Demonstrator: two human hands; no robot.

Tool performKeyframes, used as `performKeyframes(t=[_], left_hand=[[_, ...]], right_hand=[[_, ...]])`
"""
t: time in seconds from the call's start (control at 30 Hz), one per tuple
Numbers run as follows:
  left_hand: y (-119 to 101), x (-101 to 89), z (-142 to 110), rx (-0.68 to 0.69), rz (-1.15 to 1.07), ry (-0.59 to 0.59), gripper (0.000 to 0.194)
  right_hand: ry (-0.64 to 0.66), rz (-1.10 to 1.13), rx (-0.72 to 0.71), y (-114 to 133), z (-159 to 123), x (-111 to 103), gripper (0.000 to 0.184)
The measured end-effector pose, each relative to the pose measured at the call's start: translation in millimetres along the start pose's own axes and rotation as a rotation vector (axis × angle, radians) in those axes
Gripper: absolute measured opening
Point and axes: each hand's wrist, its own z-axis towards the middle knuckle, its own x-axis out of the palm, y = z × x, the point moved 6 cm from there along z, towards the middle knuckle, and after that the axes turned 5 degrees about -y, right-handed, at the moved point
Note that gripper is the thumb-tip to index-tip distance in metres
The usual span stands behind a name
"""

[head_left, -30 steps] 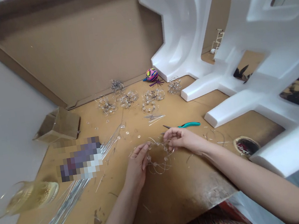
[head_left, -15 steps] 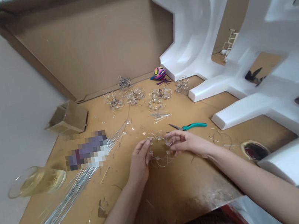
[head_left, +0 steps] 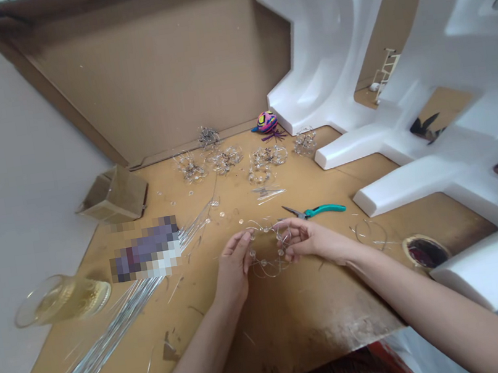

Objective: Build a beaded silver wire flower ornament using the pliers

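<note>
Clamping a beaded wire ring (head_left: 269, 274) between left hand (head_left: 232, 270) and right hand (head_left: 310, 238), lower centre of frame, just below teal-handled pliers (head_left: 325, 209) on the worktop (head_left: 298, 329).

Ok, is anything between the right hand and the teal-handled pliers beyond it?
Nothing visible: the pliers lie just beyond the right hand, which holds the beaded wire ring together with the left hand.

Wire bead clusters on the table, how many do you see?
6 wire bead clusters, in a loose row at the table's far side; two near the middle may be one piece.
</note>
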Motion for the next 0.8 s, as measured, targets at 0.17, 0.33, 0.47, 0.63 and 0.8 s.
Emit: performKeyframes(t=[0.17, 0.33, 0.47, 0.63, 0.8], left_hand=[[-0.8, 0.5, -0.8, 0.001, -0.004, -0.005, 0.023], [-1.6, 1.3, -0.5, 0.004, -0.019, -0.003, 0.022], [-1.9, 1.6, -0.3, 0.02, -0.014, 0.008, 0.019], [-2.2, 2.7, -1.9, 0.028, 0.004, 0.014, 0.017], [-2.2, 3.0, -1.7, 0.02, 0.018, 0.013, 0.019]], right_hand=[[0.001, -0.021, -0.012, 1.0, 0.0, -0.4, 0.051], [-0.002, -0.04, -0.023, 2.4, -0.7, -0.9, 0.049], [-0.009, -0.07, -0.031, 3.4, -1.4, -2.0, 0.047], [-0.034, -0.086, -0.027, 1.9, -0.3, -3.8, 0.047], [-0.037, -0.094, -0.018, 2.0, 0.0, -3.6, 0.047]])
